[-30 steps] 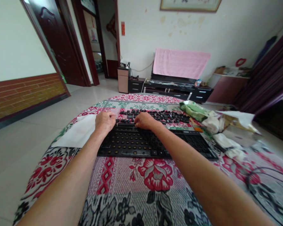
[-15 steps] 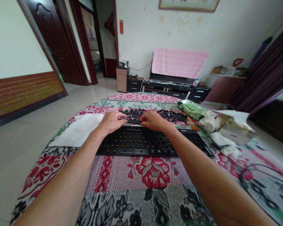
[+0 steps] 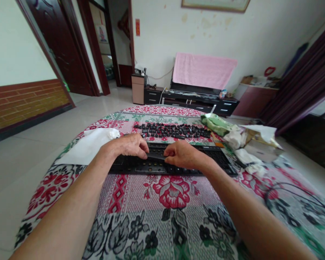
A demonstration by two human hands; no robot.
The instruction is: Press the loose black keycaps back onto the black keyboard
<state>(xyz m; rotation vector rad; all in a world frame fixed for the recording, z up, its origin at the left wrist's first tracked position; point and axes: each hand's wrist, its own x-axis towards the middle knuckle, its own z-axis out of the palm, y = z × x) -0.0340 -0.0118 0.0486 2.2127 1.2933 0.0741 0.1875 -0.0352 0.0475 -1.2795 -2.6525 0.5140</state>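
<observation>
A long black space bar [image 3: 156, 156] spans the gap between my two hands, just over a black keyboard [image 3: 148, 169]. My left hand [image 3: 130, 146] pinches its left end, and my right hand [image 3: 182, 154] pinches its right end. Much of the keyboard's left and middle shows bare key sockets, while some keycaps sit along its lower right. Whether the bar touches the keyboard, I cannot tell. Behind the keyboard lies a wide spread of loose black keycaps [image 3: 173, 130].
White paper [image 3: 81, 150] lies at the left with a crumpled tissue [image 3: 113, 133]. On the right are a green packet [image 3: 218, 124], crumpled tissues [image 3: 235, 139], an open box [image 3: 262, 148] and a black cable [image 3: 268, 195]. A floral tablecloth [image 3: 141, 220] covers the round table.
Both hands have come back toward me from the loose keycaps, carrying the space bar over the keyboard. The keycap spread is now uncovered, and the view has shifted slightly.
</observation>
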